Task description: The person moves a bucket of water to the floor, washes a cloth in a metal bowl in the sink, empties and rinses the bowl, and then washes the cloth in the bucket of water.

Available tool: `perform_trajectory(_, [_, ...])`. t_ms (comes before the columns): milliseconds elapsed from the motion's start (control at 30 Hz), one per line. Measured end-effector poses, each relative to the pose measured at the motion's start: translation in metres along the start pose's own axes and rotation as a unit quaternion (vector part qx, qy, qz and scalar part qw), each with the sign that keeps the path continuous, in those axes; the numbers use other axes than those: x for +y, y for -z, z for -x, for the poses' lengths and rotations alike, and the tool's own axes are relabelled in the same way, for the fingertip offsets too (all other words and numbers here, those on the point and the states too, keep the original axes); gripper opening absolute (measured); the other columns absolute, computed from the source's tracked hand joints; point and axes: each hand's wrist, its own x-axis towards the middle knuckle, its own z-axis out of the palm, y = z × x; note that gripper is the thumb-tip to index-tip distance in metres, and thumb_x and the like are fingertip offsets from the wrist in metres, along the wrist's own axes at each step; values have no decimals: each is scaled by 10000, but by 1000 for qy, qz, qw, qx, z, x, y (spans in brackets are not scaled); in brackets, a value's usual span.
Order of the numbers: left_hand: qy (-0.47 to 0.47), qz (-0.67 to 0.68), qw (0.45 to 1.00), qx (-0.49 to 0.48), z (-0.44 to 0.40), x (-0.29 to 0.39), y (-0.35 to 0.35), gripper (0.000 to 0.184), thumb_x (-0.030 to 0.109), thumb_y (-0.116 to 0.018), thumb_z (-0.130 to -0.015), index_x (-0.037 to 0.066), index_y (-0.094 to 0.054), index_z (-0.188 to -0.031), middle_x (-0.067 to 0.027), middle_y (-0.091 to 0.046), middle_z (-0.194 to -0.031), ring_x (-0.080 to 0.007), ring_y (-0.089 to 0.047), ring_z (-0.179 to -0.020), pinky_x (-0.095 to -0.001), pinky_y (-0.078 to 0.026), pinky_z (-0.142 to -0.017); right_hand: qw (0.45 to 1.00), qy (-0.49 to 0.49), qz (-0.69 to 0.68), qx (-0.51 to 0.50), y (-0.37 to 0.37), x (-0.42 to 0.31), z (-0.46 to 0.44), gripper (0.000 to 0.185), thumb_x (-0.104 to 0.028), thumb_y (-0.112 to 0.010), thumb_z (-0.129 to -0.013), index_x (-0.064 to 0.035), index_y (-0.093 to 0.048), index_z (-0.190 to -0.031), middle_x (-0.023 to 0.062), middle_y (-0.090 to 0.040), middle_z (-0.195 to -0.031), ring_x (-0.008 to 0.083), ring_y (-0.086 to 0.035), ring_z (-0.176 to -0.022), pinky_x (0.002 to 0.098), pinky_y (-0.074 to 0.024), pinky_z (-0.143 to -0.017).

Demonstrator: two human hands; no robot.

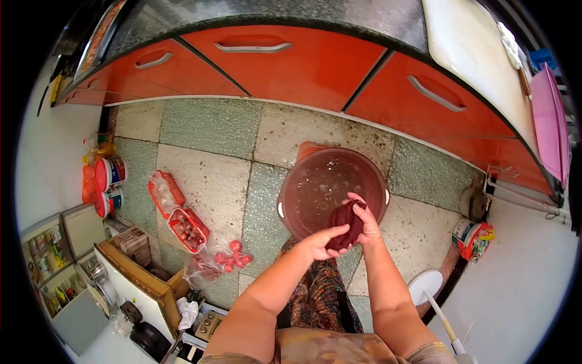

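Dark red wet-looking cloth [347, 227] is bunched between my two hands, over the near right part of a round basin. My left hand [324, 242] grips its lower left side. On its right side my right hand [367, 223] has its fingers wrapped round it. The brownish translucent basin [291, 182] has white handles and stands on the floor. Cloudy water with some bubbles shows inside it. The palms hide part of the cloth.
Red cabinets [291, 70] run along the far side under a dark counter. Red baskets [189, 229] and a bag of red items [233, 258] lie on the floor at left. Buckets [109, 175] stand by the left wall. A white round-headed tool [426, 286] is at right.
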Motion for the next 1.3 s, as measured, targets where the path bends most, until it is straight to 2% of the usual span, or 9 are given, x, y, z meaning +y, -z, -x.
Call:
perform_trajectory(200, [-68, -278, 949, 136, 4, 4, -26, 263, 265, -653, -722, 42, -536, -798, 1, -465, -601, -68, -369, -436, -198, -251, -345, 980, 3, 148, 133, -3, -4, -7, 193, -127, -627, -720, -83, -537, -885, 21, -546, -790, 130, -517, -712, 261, -438, -638])
perform_trajectory(367, [-142, -680, 627, 353, -12, 6, -27, 417, 280, -682, -610, -28, -564, -865, -154, -607, -742, -284, -596, -666, -346, -463, -574, 860, 95, 453, 216, -10, 7, -16, 318, -202, -615, -709, 10, -519, -926, 121, -581, -866, 225, -561, -775, 312, -448, -685])
perform_trajectory(500, [-67, -694, 578, 424, -6, 4, -43, 399, 243, -655, -628, -6, -566, -926, -166, -590, -918, -312, -570, -844, -369, -455, -723, 687, 84, 670, 268, -17, 14, -25, 340, -195, -551, -707, 43, -510, -948, 244, -568, -886, 350, -556, -851, 370, -442, -744])
perform_trajectory(800, [-128, -718, 521, 443, 1, -18, -55, 482, 261, -641, -651, 15, -418, -1000, -186, -571, -933, -298, -560, -874, -383, -454, -719, 673, 20, 684, 281, -27, 4, -5, 415, -269, -546, -742, 60, -465, -981, 264, -549, -933, 363, -534, -907, 385, -423, -772])
perform_trajectory(933, [-131, -700, 562, 421, 23, -23, -73, 526, 311, -634, -635, 31, -423, -1027, -178, -572, -926, -288, -566, -851, -369, -457, -710, 716, -12, 647, 262, -24, -3, 3, 524, -349, -593, -705, 31, -457, -1039, 205, -545, -1006, 317, -533, -940, 377, -420, -782])
perform_trajectory(1000, [-152, -686, 575, 420, 22, -25, -61, 528, 329, -634, -628, 36, -435, -1021, -173, -579, -899, -285, -575, -822, -363, -459, -702, 902, -113, 371, 188, -41, -19, 23, 466, -295, -572, -743, -52, -454, -1123, 107, -522, -1075, 237, -497, -991, 391, -425, -786])
perform_trajectory(1067, [-331, -601, 666, 293, 23, -22, -43, 476, 347, -636, -623, 37, -486, -951, -140, -594, -779, -260, -592, -657, -331, -480, -575, 969, -48, 225, 85, -39, -26, 41, 397, -222, -529, -786, -117, -440, -1159, 49, -490, -1108, 205, -466, -1009, 405, -424, -792])
perform_trajectory(1100, [-271, -454, 811, 251, 30, -26, -52, 351, 323, -607, -703, 50, -482, -884, -66, -542, -643, -144, -520, -483, -263, -412, -406, 980, -51, 186, 46, -35, -30, 47, 395, -191, -513, -809, -123, -420, -1187, 60, -481, -1122, 215, -464, -1018, 391, -411, -823])
perform_trajectory(1300, [-129, -188, 973, 37, 50, -35, -81, 354, 408, -514, -764, 57, -503, -808, -45, -506, -606, -96, -419, -362, -177, -227, -257, 994, 40, 8, -106, -43, -22, 66, 661, -367, -588, -744, -223, -257, -1297, 47, -343, -1255, 309, -393, -1091, 496, -354, -880])
